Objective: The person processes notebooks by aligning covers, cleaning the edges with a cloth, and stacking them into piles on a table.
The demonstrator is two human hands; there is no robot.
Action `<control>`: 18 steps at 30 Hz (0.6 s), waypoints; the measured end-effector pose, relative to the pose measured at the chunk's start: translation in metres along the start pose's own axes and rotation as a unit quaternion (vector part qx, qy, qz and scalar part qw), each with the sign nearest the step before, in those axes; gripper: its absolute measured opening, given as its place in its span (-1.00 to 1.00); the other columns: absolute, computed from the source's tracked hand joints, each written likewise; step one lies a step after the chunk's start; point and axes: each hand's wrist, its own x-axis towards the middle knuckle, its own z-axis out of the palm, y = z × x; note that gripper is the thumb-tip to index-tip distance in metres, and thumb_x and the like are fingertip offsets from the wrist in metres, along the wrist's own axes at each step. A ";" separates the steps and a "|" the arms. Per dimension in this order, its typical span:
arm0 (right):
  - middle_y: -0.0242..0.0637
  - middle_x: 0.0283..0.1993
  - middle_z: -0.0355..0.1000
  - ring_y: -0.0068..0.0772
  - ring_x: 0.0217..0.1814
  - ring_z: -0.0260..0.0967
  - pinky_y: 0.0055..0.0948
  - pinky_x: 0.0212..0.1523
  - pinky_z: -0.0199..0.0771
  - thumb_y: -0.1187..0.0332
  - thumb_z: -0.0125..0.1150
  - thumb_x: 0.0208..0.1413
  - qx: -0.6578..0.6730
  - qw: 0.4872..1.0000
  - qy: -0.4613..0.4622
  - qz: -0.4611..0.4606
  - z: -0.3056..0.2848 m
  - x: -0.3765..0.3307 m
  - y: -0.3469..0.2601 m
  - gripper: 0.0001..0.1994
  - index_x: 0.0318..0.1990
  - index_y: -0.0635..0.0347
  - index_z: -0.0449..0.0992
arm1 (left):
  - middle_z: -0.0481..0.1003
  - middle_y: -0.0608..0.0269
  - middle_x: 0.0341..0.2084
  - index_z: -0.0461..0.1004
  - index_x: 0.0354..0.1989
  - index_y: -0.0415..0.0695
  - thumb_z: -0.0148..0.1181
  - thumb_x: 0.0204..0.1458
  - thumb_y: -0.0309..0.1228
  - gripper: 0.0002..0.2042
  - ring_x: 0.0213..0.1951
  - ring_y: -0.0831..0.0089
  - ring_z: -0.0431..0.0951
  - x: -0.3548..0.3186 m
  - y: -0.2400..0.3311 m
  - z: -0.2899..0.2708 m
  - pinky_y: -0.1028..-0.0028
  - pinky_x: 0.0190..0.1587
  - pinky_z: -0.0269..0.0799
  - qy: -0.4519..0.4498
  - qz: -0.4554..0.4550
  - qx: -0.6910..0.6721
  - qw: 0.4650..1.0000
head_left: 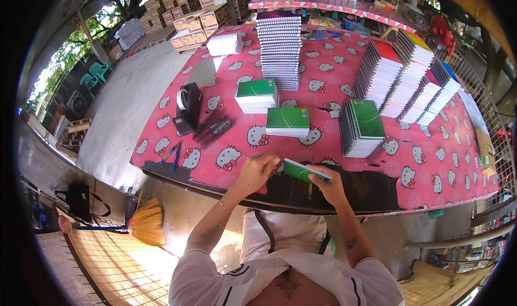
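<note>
My right hand (329,184) grips a green-covered notebook (298,171) at its right end, thumb on top. The notebook is tilted above the near edge of the table. My left hand (259,170) is closed, fingertips pinched together just beside the notebook's left end. Whatever is between those fingertips is too small to make out. Beyond my hands lie a low stack of green notebooks (287,122) and a taller green stack (256,96). Another green spiral-bound stack (362,128) stands to the right.
A pink patterned cloth (231,134) covers the table, torn to black near me. At left are a black tape dispenser (188,108), loose black spiral coils (212,128) and blue pens (173,156). A tall notebook stack (279,53) stands behind; red-, yellow- and blue-topped stacks (379,80) stand right.
</note>
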 end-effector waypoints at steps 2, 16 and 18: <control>-0.49 -0.21 0.55 -0.80 -0.36 0.31 -0.70 -0.38 0.32 0.40 0.28 0.19 0.003 1.000 -0.005 0.010 -0.002 -0.001 0.000 -0.72 0.05 0.20 0.60 | 0.49 0.13 -0.58 0.57 -0.24 -0.26 0.17 0.23 -0.41 -0.85 -0.59 0.42 0.49 0.003 0.005 0.002 0.38 -0.55 0.33 0.010 -0.021 -0.039 0.999; -0.38 -0.10 0.55 -0.65 -0.10 0.40 -0.60 -0.05 0.40 0.46 0.26 0.20 -0.022 0.999 -0.045 -0.015 -0.002 -0.001 -0.002 -0.74 0.03 0.32 0.58 | 0.55 0.15 -0.49 0.54 -0.22 -0.28 0.28 0.14 -0.43 -0.84 -0.50 0.43 0.57 -0.003 -0.009 0.003 0.46 -0.40 0.49 -0.001 -0.026 0.017 1.000; -0.38 -0.10 0.54 -0.65 -0.10 0.40 -0.59 -0.05 0.39 0.46 0.26 0.20 -0.004 0.999 -0.045 0.008 -0.004 -0.001 -0.002 -0.74 0.02 0.32 0.58 | 0.55 0.14 -0.43 0.53 -0.17 -0.25 0.30 0.12 -0.42 -0.81 -0.45 0.37 0.60 0.000 0.000 -0.001 0.43 -0.38 0.50 -0.018 0.027 0.056 0.998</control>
